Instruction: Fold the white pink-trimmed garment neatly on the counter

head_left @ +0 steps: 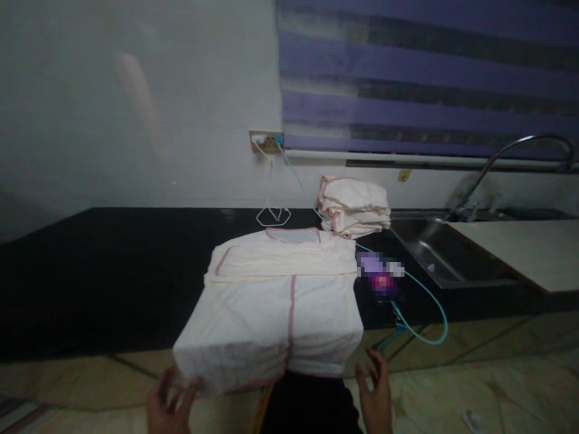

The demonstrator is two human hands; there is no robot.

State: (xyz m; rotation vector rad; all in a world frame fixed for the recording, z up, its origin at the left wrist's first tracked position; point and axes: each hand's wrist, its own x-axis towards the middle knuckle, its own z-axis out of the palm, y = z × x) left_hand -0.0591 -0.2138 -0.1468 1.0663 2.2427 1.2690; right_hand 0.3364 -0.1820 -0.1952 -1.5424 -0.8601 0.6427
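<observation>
Lay folded at the front edge of the black counter (90, 271), near side hanging over: a cream cloth (280, 301), judged soft, light and floppy, best taken by its two near corners. Left hand (168, 405) open, fingertips touching the cloth's near-left corner; right hand (376, 395) open just beside the near-right corner. Wrists cut off by the frame, phone (380, 274) blurred.

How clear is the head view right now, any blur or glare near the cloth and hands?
Head view: dim and soft overall; the white cloth is the brightest thing, the black counter nearly featureless. Left hand and right hand are slightly motion-blurred at the bottom edge. A pixelated patch hides the phone. Faint reflection on the wall.
</observation>
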